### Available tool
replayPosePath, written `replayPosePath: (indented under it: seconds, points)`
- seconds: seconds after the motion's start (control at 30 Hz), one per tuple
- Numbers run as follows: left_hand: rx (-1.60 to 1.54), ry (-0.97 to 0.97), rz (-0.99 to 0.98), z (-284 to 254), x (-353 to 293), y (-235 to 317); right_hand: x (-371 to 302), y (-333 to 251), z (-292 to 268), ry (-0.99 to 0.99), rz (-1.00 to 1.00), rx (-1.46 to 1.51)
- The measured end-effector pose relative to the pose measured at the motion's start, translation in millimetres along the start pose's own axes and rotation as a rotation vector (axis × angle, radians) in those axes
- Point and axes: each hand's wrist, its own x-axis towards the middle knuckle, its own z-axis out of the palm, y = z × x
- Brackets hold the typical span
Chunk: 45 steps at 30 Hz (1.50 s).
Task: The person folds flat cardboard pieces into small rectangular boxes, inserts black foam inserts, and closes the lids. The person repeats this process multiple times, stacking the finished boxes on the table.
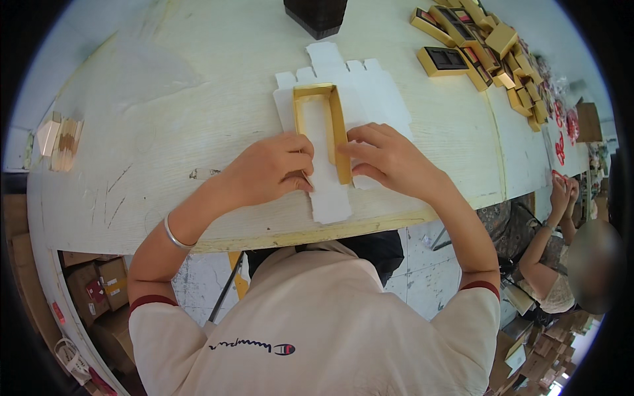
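Note:
A half-folded gold cardboard box [337, 125] lies in front of me, its far, left and right walls standing and its inside white. At the near end a white flap [331, 206] lies flat toward me. My left hand [281, 168] is closed on the near left edge, fingers curled against the cardboard. On the near right wall my right hand [389, 157] is closed, its fingers and thumb pinching the gold side. Flat white cardboard blanks [376, 92] with notched tabs lie under and beyond the box.
Gold boxes [502, 39] with dark inserts are heaped at the far right. A dark block-like stack [317, 16] stands at the far edge of view. Gold-and-white pieces [66, 142] sit at the left. A co-worker's hands [561, 195] hold something red at the right.

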Motion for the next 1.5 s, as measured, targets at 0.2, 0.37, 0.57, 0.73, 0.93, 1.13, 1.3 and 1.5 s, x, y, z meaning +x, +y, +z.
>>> replayPosePath:
  seconds: [0.2, 0.37, 0.57, 0.73, 0.93, 1.13, 1.3, 1.5]
  points:
    - [0.056, 0.14, -0.065, 7, 4, 1, 13, 0, 24, 0.072, 0.043, 0.157]
    - [0.03, 0.07, -0.095, 5, 3, 6, 11, -12, 30, 0.11, 0.183, 0.26]
    - [0.106, 0.138, -0.123, 16, 10, 10, 13, -19, 37, 0.132, 0.217, 0.27]
    - [-0.192, 0.202, -0.302, 9, 5, 15, 0, -40, 8, 0.053, 0.143, 0.001]
    - [-0.328, 0.173, -0.365, -10, 5, 22, -12, -49, 18, 0.102, -0.041, -0.224]
    - [-0.154, 0.078, -0.104, 8, -1, 2, -13, -22, 39, 0.139, -0.089, 0.001]
    - [-0.274, 0.095, -0.164, 8, -3, 7, -2, -27, 46, 0.254, 0.337, 0.609]
    - [-0.227, 0.321, -0.064, 25, 0, 3, 9, -37, 50, 0.382, 0.248, 0.398]
